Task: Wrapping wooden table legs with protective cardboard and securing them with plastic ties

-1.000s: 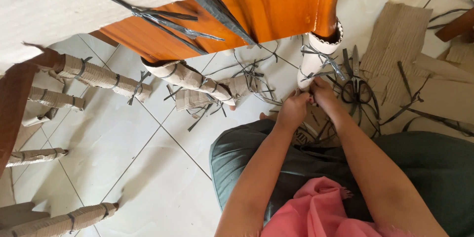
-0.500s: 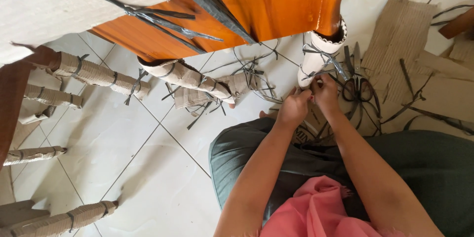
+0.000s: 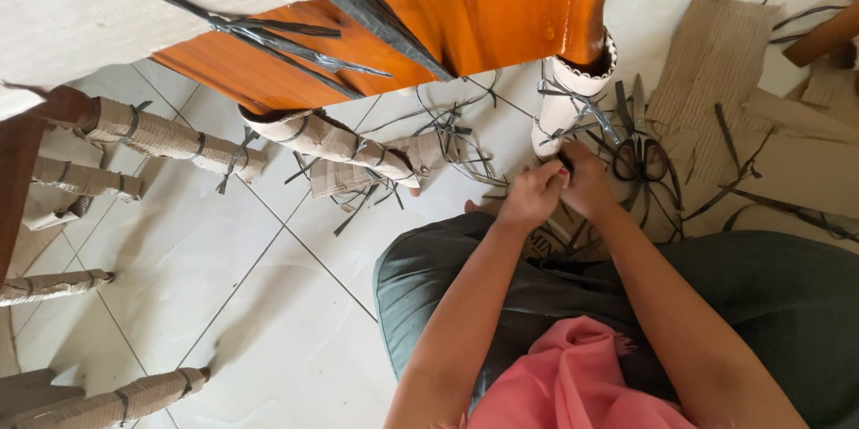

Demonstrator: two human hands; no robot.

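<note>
My left hand (image 3: 531, 199) and my right hand (image 3: 588, 184) are pressed together just below the foot of an orange wooden furniture leg (image 3: 591, 8). White padding (image 3: 573, 100) covers the foot, with black plastic strap (image 3: 582, 109) tied around it. Both hands pinch a dark end of strap (image 3: 565, 161) between their fingers. Black-handled scissors (image 3: 641, 159) lie on the floor right of my right hand. My lap in dark green cloth (image 3: 573, 286) is under my forearms.
Several cardboard-wrapped legs (image 3: 161, 135) lie at the left, and one (image 3: 340, 144) lies by cut strap scraps (image 3: 358, 205). Corrugated cardboard sheets (image 3: 716, 71) cover the floor at the right. An orange wooden panel (image 3: 429, 26) and white wrapping (image 3: 107, 0) hang overhead.
My hands have stayed together at the padded foot, shifting only slightly. The view has drifted a little.
</note>
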